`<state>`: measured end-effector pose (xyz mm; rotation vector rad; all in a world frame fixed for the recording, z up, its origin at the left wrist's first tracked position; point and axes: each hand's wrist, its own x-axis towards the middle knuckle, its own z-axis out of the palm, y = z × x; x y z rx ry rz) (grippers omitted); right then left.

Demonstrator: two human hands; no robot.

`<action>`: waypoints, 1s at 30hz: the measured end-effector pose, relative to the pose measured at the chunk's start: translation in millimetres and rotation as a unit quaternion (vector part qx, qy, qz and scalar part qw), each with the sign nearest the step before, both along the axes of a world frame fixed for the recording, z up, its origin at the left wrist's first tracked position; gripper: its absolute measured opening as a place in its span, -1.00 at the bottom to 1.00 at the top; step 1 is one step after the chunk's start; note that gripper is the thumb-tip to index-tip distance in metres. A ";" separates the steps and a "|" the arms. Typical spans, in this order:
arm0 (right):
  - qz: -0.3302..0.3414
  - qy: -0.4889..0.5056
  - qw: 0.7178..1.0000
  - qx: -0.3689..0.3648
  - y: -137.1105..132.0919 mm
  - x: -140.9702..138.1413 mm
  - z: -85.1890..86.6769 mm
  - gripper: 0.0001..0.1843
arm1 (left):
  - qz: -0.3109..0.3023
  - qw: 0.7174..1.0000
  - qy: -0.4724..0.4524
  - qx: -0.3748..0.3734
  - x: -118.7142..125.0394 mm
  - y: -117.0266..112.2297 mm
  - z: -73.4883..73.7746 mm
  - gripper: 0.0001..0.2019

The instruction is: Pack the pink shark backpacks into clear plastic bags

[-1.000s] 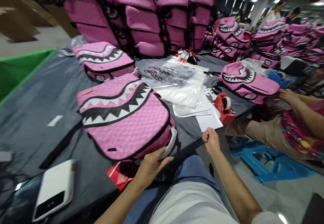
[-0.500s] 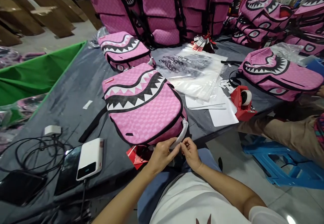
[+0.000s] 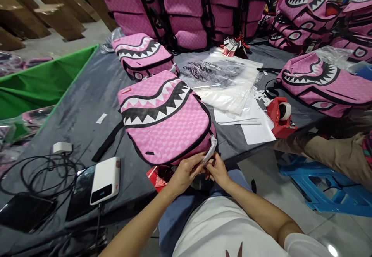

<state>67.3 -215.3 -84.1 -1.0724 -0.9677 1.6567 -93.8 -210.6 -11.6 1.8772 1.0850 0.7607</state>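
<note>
A pink checkered backpack [image 3: 174, 133] with a shark-mouth print lies on the table in front of me, its top end toward my body. Its carry handle [image 3: 213, 144] is wrapped in a whitish covering. My left hand [image 3: 187, 170] is closed on the lower end of that wrapped handle, thumb and fingers pinched together. My right hand [image 3: 217, 172] meets it there, fingers bent against the same end; the fingertips are partly hidden. A red tag [image 3: 155, 177] sticks out beneath the backpack beside my left hand.
Behind lies a second pink backpack [image 3: 142, 53], with stacked backpacks [image 3: 183, 1] farther back. To the right are clear plastic bags [image 3: 229, 94], white paper sheets [image 3: 255, 129] and a red tape dispenser [image 3: 280, 123]. A power bank [image 3: 106, 179] and cables lie left. Another person's leg [image 3: 319, 152] is at right.
My right hand has moved in against the wrapped handle's end, its fingers now turned under it. My left hand has closed more tightly there. The backpack stays in place.
</note>
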 end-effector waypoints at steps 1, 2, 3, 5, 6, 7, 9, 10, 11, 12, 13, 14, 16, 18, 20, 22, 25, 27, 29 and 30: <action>-0.007 0.008 1.000 -0.026 -1.6 0.6 1.8 -0.37 | 0.002 1.000 0.007 0.026 -0.8 0.1 -3.6 -0.66; -0.018 0.015 0.999 -0.044 -4.4 1.8 4.1 -0.38 | 0.004 0.998 0.013 0.054 -1.5 0.1 -7.2 -0.67; -0.024 0.024 0.998 -0.058 -7.9 3.5 7.1 -0.40 | 0.006 0.997 0.020 0.079 -1.8 0.1 -10.3 -0.68; -0.008 0.067 0.994 -0.082 -15.3 7.1 15.1 -0.46 | 0.009 0.993 0.033 0.114 -1.9 -0.3 -14.7 -0.68; 0.009 0.100 0.990 -0.098 -18.2 8.4 19.6 -0.48 | 0.009 0.992 0.039 0.122 -1.6 -0.8 -15.7 -0.69; 0.027 0.138 0.983 -0.116 -20.1 9.1 24.1 -0.49 | 0.012 0.991 0.042 0.128 -1.3 -1.5 -15.9 -0.69; 0.056 0.213 0.964 -0.150 -20.1 9.0 31.5 -0.53 | 0.028 0.991 0.046 0.124 -0.7 -3.6 -14.9 -0.68; 0.070 0.247 0.953 -0.159 -18.4 8.5 33.8 -0.57 | 0.042 0.991 0.045 0.116 -0.6 -4.7 -13.8 -0.65; 0.086 0.276 0.943 -0.163 -15.8 8.1 35.0 -0.62 | 0.057 0.992 0.043 0.105 -0.5 -5.8 -12.5 -0.60; 0.104 0.300 0.934 -0.164 -12.5 7.9 35.0 -0.67 | 0.071 0.992 0.038 0.093 -0.5 -6.6 -11.4 -0.56; 0.120 0.319 0.926 -0.163 -8.9 8.2 34.0 -0.71 | 0.081 0.993 0.034 0.082 -0.6 -7.0 -10.5 -0.53; 0.129 0.333 0.921 -0.158 -5.2 9.2 32.1 -0.76 | 0.082 0.993 0.035 0.074 -0.7 -6.9 -10.1 -0.53; 0.122 0.345 0.920 -0.142 1.7 13.4 27.2 -0.79 | 0.061 0.993 0.060 0.084 -0.7 -6.3 -12.4 -0.58; 0.093 0.342 0.927 -0.122 6.4 20.6 22.7 -0.79 | 0.029 0.979 0.115 0.164 0.4 -7.2 -20.0 -0.60; 0.072 0.325 0.936 -0.111 8.3 30.1 19.7 -0.74 | 0.014 0.935 0.192 0.300 3.3 -13.0 -32.1 -0.53; 0.066 0.295 0.946 -0.113 8.2 41.0 17.7 -0.66 | 0.028 0.868 0.278 0.411 7.4 -24.9 -44.2 -0.48; 0.041 0.205 0.971 -0.112 10.9 56.9 14.5 -0.54 | 0.046 0.805 0.370 0.462 9.7 -47.8 -49.4 -0.51; -0.013 0.110 0.991 -0.080 20.0 64.2 12.6 -0.46 | 0.049 0.797 0.364 0.480 2.5 -56.5 -38.8 -0.55; -0.075 0.031 0.996 -0.039 35.9 65.7 11.6 -0.41 | 0.113 0.809 0.316 0.482 -14.4 -51.8 -19.3 -0.52; -0.094 0.007 0.995 -0.028 45.6 63.5 11.5 -0.40 | 0.181 0.822 0.280 0.461 -25.9 -43.7 -8.6 -0.48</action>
